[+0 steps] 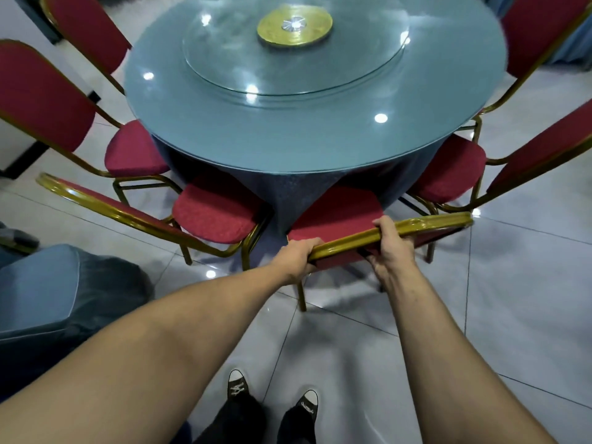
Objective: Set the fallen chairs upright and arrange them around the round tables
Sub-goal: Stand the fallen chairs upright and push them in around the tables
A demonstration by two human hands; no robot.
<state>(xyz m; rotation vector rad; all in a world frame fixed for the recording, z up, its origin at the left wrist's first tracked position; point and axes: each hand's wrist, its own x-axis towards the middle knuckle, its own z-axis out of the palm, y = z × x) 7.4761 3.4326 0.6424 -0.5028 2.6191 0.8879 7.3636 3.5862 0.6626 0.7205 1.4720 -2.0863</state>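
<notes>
Nearest, on pale floor tiles [528,299], two black sneakers [237,386]; above them, left hand [296,259] and right hand [389,243], fingers curled round gold top rail of upright red chair [339,213], seat tucked under tabletop [288,123] edge; flanking, more red chairs [217,213] ringing it; farther, glass turntable [294,56] with gold hub [294,27].
</notes>
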